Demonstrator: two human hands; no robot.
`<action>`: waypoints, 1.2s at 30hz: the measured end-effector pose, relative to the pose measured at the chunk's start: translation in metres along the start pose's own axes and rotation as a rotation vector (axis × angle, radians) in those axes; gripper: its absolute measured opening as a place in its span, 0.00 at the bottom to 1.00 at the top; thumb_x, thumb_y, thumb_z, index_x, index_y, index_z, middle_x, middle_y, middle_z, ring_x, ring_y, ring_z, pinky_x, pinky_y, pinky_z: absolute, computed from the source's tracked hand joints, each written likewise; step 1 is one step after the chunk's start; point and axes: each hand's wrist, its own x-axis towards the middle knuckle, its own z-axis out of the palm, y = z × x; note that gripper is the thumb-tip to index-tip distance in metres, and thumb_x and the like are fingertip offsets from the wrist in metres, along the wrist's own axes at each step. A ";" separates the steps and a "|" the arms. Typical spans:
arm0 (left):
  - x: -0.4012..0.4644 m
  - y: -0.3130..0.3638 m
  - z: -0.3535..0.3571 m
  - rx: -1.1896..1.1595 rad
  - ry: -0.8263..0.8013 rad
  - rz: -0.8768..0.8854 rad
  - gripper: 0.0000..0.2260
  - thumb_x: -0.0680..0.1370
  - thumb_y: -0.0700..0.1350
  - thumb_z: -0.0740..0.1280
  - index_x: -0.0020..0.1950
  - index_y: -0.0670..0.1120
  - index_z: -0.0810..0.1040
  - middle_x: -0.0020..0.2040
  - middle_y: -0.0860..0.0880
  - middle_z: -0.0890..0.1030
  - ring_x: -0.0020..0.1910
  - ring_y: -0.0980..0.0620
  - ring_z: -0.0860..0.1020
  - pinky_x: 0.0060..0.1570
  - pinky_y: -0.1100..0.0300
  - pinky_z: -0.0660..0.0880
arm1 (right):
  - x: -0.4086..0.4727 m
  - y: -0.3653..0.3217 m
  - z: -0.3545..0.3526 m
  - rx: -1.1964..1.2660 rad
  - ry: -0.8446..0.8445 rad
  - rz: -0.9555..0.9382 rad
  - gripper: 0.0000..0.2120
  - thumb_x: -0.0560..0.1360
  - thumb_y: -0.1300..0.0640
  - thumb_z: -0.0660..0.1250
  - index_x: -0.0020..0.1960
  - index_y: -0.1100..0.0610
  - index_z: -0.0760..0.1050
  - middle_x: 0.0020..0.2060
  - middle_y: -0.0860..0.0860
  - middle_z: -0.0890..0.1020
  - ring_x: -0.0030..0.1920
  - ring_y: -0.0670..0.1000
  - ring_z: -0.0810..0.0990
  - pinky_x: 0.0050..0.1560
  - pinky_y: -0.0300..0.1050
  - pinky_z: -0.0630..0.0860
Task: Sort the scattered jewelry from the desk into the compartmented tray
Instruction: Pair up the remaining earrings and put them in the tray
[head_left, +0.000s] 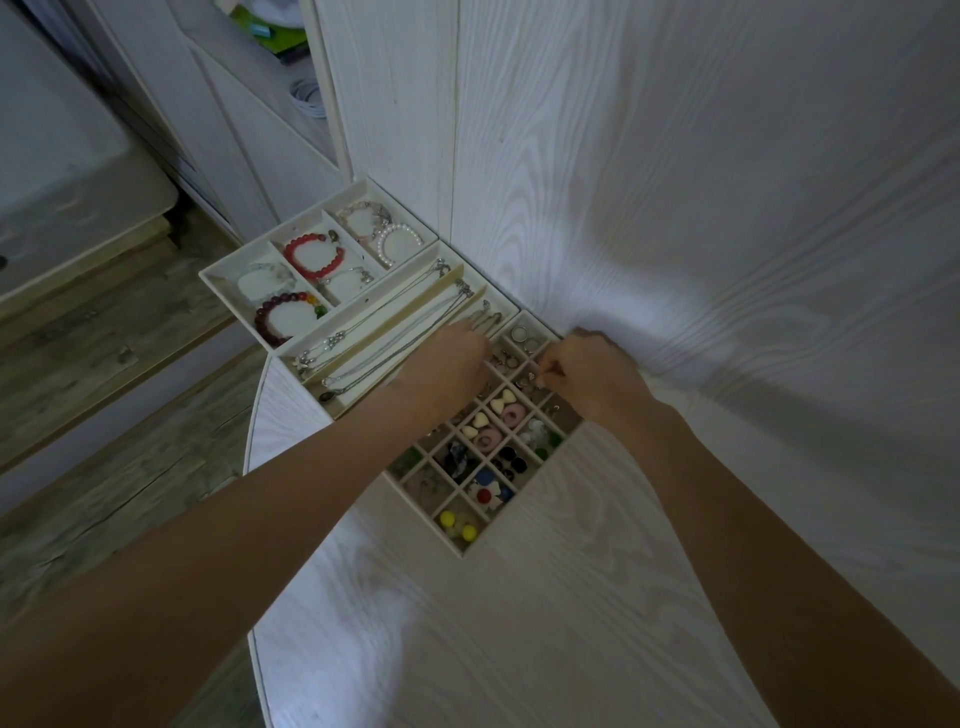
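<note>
Both hands over compartmented tray (470, 545) on white desk (519, 623). Left hand (449, 366) rests knuckles-up across tray's left cells, fingers toward necklace tray (363, 332). Right hand (592, 374) pinches small silver piece (543, 375) above upper cells. Rings (522, 335) in top cell. Bracelet tray (218, 280) behind, red bead bracelet (314, 254) inside.

far left: cream bracelet tray (218, 275)
middle: long cream necklace tray (363, 312)
right: beige grid tray (462, 548), hands over its far end
under all: white wood-grain desk (519, 623)
</note>
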 end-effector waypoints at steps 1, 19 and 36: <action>0.000 0.000 0.000 -0.002 0.000 -0.001 0.10 0.78 0.37 0.62 0.57 0.40 0.79 0.46 0.48 0.68 0.42 0.51 0.69 0.41 0.63 0.67 | -0.001 -0.001 0.000 0.003 -0.017 0.012 0.07 0.77 0.56 0.66 0.49 0.58 0.81 0.41 0.52 0.80 0.38 0.49 0.78 0.39 0.40 0.74; -0.001 -0.001 -0.002 -0.030 0.007 -0.021 0.11 0.79 0.39 0.62 0.59 0.40 0.79 0.54 0.43 0.74 0.48 0.48 0.74 0.43 0.64 0.67 | 0.002 -0.002 0.000 0.092 -0.084 0.038 0.10 0.78 0.59 0.62 0.46 0.59 0.81 0.40 0.54 0.82 0.33 0.48 0.77 0.32 0.35 0.71; -0.002 0.001 -0.003 -0.016 0.005 -0.029 0.12 0.79 0.38 0.61 0.60 0.40 0.78 0.54 0.42 0.73 0.50 0.46 0.74 0.43 0.62 0.68 | -0.006 -0.004 0.003 0.078 0.023 -0.002 0.09 0.78 0.55 0.62 0.52 0.52 0.81 0.46 0.49 0.76 0.40 0.45 0.73 0.42 0.37 0.70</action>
